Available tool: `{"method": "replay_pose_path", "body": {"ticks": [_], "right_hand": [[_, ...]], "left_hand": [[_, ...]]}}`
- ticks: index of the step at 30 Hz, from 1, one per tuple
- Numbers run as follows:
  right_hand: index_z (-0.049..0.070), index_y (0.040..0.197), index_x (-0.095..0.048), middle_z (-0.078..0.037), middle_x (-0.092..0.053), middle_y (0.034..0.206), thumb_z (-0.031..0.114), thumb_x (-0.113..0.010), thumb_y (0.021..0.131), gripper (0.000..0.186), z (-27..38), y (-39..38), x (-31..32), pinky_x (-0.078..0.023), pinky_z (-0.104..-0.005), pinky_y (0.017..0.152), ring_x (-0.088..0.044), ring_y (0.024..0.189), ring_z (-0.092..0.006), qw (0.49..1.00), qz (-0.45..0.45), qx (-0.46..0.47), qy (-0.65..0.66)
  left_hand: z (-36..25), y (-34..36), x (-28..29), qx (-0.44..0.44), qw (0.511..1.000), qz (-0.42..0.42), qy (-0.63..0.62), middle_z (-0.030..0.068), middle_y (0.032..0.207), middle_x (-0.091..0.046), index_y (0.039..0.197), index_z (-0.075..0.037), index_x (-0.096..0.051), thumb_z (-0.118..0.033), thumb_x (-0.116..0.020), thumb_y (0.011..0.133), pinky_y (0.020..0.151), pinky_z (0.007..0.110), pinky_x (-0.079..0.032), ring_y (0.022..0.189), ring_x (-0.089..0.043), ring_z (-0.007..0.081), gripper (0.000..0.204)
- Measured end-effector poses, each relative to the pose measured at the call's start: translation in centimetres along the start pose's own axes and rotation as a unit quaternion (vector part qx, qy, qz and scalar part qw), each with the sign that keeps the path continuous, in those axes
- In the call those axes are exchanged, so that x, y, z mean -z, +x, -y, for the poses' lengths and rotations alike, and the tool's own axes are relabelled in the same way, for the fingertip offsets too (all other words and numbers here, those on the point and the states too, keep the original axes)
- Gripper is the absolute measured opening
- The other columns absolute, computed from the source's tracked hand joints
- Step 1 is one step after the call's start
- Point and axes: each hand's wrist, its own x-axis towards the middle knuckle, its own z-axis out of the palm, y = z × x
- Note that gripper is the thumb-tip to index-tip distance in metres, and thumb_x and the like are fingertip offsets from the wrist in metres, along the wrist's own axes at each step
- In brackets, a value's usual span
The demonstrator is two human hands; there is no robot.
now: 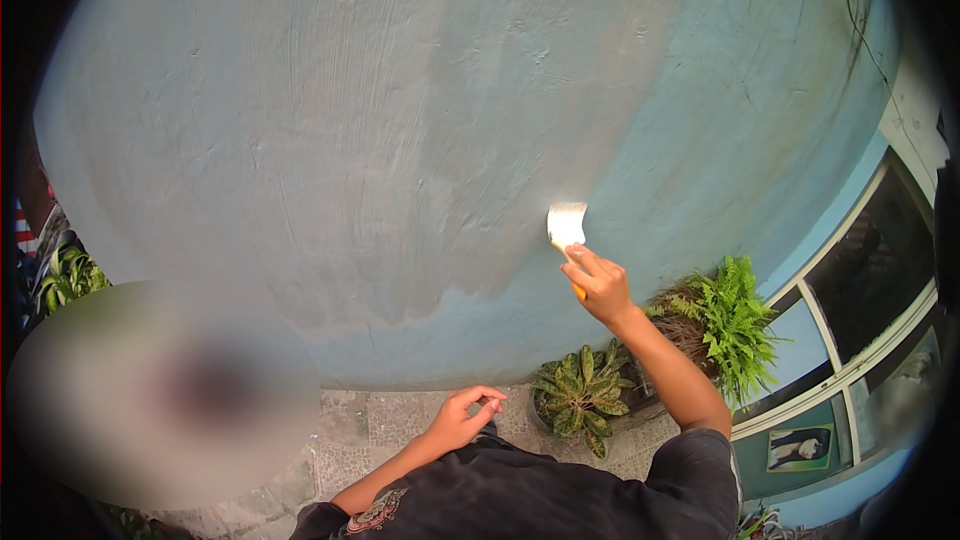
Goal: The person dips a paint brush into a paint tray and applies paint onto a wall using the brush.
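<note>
My right hand (pixel 601 285) is closed round the handle of a paintbrush (pixel 567 224). The brush has a wide, whitish head and a yellow-orange handle end showing below my fingers. Its bristles point up against the wall (pixel 480 120), where a greyish coat covers the left and middle and bare light blue shows at the right and along the bottom. My left hand (pixel 464 418) hangs low in front of my body, away from the wall. Its fingers are loosely curled, and I cannot make out anything in them.
Below the brush stands a potted plant with spotted leaves (pixel 582 392); a green fern (pixel 738 330) is beside it. A window with pale frames (pixel 828 330) is at the right. Patterned paving (pixel 395 420) runs along the wall's foot. A blurred patch hides the lower left.
</note>
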Motion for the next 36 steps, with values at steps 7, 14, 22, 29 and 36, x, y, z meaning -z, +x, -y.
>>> {"method": "replay_pose_path", "body": {"ticks": [7, 14, 22, 29, 36], "right_hand": [[0.010, 0.095, -0.071, -0.011, -0.073, 0.107, 0.004, -0.073, 0.082, 0.014, 3.2, -9.1, -6.0, -0.059, -0.0381, 0.069, -0.072, 0.085, -0.0303, 0.952, 0.170, -0.165, 0.195], [0.005, 0.095, -0.073, -0.012, -0.074, 0.101, -0.002, -0.073, 0.084, 0.013, -3.6, 1.2, 2.0, -0.057, -0.0314, 0.067, -0.072, 0.081, -0.0269, 0.964, -0.026, -0.166, 0.207], [0.003, 0.094, -0.074, -0.016, -0.071, 0.113, -0.016, -0.068, 0.076, 0.027, -3.6, 3.8, 2.3, -0.061, -0.0394, 0.092, -0.067, 0.116, -0.0348, 0.971, -0.229, -0.052, 0.038], [0.007, 0.093, -0.075, -0.015, -0.071, 0.114, -0.012, -0.069, 0.074, 0.027, 1.5, -8.2, -7.4, -0.060, -0.0412, 0.090, -0.068, 0.114, -0.0340, 0.978, -0.104, -0.148, 0.104], [0.010, 0.095, -0.075, -0.007, -0.071, 0.113, -0.004, -0.070, 0.080, 0.021, 4.6, -17.4, -10.4, -0.059, -0.0381, 0.082, -0.070, 0.106, -0.0275, 0.915, 0.166, -0.268, 0.253]], "left_hand": [[-0.2, -0.5, -0.2, -0.028, 0.999, 0.015, 0.005, 0.0095, 0.095, -0.073, 0.112, 0.000, -0.068, -0.007, -0.060, 0.098, 0.079, 0.031, -0.054, 0.086, -0.070, 0.0172, 0.018], [-0.8, -1.5, 0.3, -0.005, 1.000, 0.000, 0.018, 0.0091, 0.095, -0.073, 0.112, 0.000, -0.068, -0.008, -0.060, 0.098, 0.080, 0.032, -0.053, 0.087, -0.070, 0.0169, 0.018], [-0.8, -2.0, 0.1, -0.007, 1.000, -0.028, 0.010, 0.0085, 0.094, -0.072, 0.112, 0.000, -0.068, -0.009, -0.061, 0.098, 0.080, 0.031, -0.053, 0.087, -0.069, 0.0162, 0.018], [-0.9, -2.2, -0.2, -0.011, 0.999, -0.047, 0.022, 0.0086, 0.092, -0.073, 0.111, 0.000, -0.068, -0.009, -0.061, 0.098, 0.077, 0.032, -0.053, 0.084, -0.070, 0.0162, 0.017], [-1.0, -1.1, -2.2, 0.007, 1.000, -0.026, 0.015, 0.0076, 0.094, -0.072, 0.110, 0.000, -0.069, -0.011, -0.062, 0.098, 0.081, 0.031, -0.052, 0.088, -0.068, 0.0152, 0.017]]}}
